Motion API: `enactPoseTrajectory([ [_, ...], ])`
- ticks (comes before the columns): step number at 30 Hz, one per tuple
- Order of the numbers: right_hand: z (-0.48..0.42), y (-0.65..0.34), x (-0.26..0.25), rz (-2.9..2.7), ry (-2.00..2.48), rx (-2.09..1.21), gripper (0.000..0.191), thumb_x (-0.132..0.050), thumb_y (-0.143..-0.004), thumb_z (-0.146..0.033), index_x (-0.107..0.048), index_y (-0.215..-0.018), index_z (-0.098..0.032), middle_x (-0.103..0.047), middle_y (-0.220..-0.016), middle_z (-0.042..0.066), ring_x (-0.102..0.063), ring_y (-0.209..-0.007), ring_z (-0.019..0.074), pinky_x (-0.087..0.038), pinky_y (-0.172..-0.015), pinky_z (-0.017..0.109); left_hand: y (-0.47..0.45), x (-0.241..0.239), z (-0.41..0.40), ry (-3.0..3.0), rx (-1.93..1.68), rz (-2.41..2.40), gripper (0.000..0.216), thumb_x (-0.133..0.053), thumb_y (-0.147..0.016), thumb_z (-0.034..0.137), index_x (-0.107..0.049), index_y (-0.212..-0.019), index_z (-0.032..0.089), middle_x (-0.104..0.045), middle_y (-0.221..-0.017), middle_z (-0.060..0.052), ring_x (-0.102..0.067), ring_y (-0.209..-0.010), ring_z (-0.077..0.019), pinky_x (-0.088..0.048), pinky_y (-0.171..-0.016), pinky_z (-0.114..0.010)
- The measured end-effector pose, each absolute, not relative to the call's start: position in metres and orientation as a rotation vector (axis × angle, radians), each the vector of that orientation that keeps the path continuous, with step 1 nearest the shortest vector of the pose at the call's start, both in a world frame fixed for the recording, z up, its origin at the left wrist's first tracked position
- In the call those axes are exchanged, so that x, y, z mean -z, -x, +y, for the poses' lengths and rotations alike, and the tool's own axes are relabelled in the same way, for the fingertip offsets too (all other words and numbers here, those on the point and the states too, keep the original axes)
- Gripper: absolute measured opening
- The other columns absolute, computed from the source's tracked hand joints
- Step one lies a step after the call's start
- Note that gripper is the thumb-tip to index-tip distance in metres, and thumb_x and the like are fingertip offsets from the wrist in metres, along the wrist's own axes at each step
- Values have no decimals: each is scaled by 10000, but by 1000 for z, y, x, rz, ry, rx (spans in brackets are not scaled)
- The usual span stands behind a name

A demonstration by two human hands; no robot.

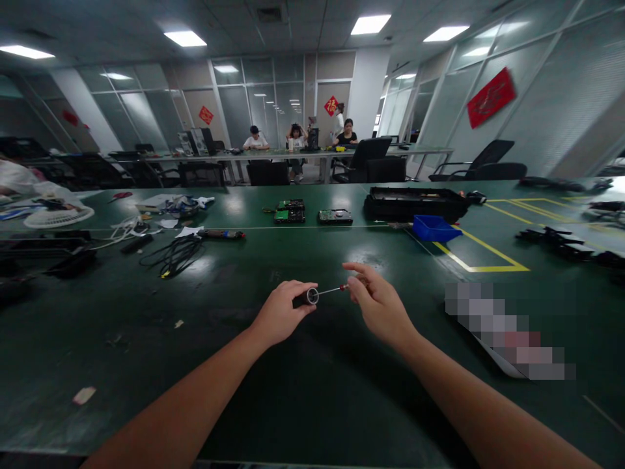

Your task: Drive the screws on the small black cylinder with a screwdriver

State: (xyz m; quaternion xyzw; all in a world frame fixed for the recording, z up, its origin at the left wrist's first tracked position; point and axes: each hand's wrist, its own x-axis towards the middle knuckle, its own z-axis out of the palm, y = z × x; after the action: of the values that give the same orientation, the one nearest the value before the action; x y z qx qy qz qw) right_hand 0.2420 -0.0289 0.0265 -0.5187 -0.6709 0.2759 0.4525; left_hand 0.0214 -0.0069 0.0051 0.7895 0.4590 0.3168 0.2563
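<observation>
Above the bench (273, 404), the cylinder (303, 299) is in the left hand (282, 311); to its right, the screwdriver (332, 290) is in the right hand (383, 305), its tip at the cylinder's open end. Behind the hands lie the drives (335, 216). Right of these is the case (415, 206), with the bin (435, 229) before it. The cable (176, 257) lies to the left.

1. A small blue plastic bin (434, 229) sits in front of a long black plastic housing (415, 204).
2. Bright yellow tape lines (498, 268) cross the dark green tabletop (146, 345).
3. A coiled thin black cable (183, 251) lies on the left.
4. A red diamond-shaped decoration (491, 98) hangs on the right wall, above black office chairs (493, 159).
</observation>
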Motion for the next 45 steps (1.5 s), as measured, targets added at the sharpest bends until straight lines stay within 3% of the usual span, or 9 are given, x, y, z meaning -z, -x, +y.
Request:
enactPoseTrajectory([
  [7, -29, -240, -26, -1629, 1308, -755, 372, -434, -987, -461, -600, -1238, -241, -556, -674, -21, -540, -597, 173, -421, -556, 315, -22, -6, -7, -2144, -830, 1247, 400, -722, -812, 131, -684, -1192, 252, -683, -1166, -42, -590, -1104, -234, -444, -1006, -412],
  [10, -28, -238, -26, -1535, 1210, -805, 345, -491, -959, -409, -558, -1247, -232, -602, -759, -2, -592, -702, 184, -487, -667, 342, -21, -3, -6, -2160, -820, 1239, 407, -710, -822, 147, -674, -1211, 258, -680, -1172, -46, -585, -1108, -240, -443, -1010, -425],
  [14, -26, -236, -26, -1416, 1097, -925, 239, -576, -908, -414, -635, -1020, -211, -656, -834, 32, -624, -773, 188, -516, -762, 365, -21, -2, -6, -2161, -820, 1236, 416, -706, -829, 163, -661, -1232, 257, -675, -1176, -48, -583, -1114, -241, -438, -1020, -426],
  [23, -11, -242, -17, -881, 1026, -1365, 276, -663, -826, -462, -627, -820, -189, -583, -667, 12, -559, -580, 162, -513, -605, 348, -19, -4, -7, -2192, -839, 1139, 428, -685, -841, 130, -645, -1247, 262, -669, -1201, -50, -574, -1135, -227, -433, -1028, -414],
  [26, -12, -241, -17, -932, 1007, -1243, 284, -684, -814, -473, -641, -842, -194, -610, -718, 16, -578, -633, 162, -514, -626, 330, -19, -1, -6, -2204, -828, 1151, 442, -687, -844, 151, -636, -1266, 271, -666, -1204, -51, -572, -1135, -232, -434, -1025, -421],
  [32, -20, -237, -20, -1286, 1089, -921, 278, -556, -927, -477, -632, -931, -210, -646, -805, 27, -603, -713, 172, -505, -701, 336, -20, -2, -6, -2217, -824, 1157, 456, -699, -837, 159, -638, -1273, 280, -670, -1177, -41, -574, -1116, -231, -434, -1015, -400],
  [45, -32, -237, -27, -1623, 1147, -649, 214, -453, -995, -404, -578, -982, -231, -661, -829, 36, -639, -774, 194, -499, -738, 347, -20, 1, -6, -2257, -802, 1180, 463, -700, -839, 170, -638, -1280, 295, -652, -1139, -47, -557, -1107, -234, -442, -989, -398],
])
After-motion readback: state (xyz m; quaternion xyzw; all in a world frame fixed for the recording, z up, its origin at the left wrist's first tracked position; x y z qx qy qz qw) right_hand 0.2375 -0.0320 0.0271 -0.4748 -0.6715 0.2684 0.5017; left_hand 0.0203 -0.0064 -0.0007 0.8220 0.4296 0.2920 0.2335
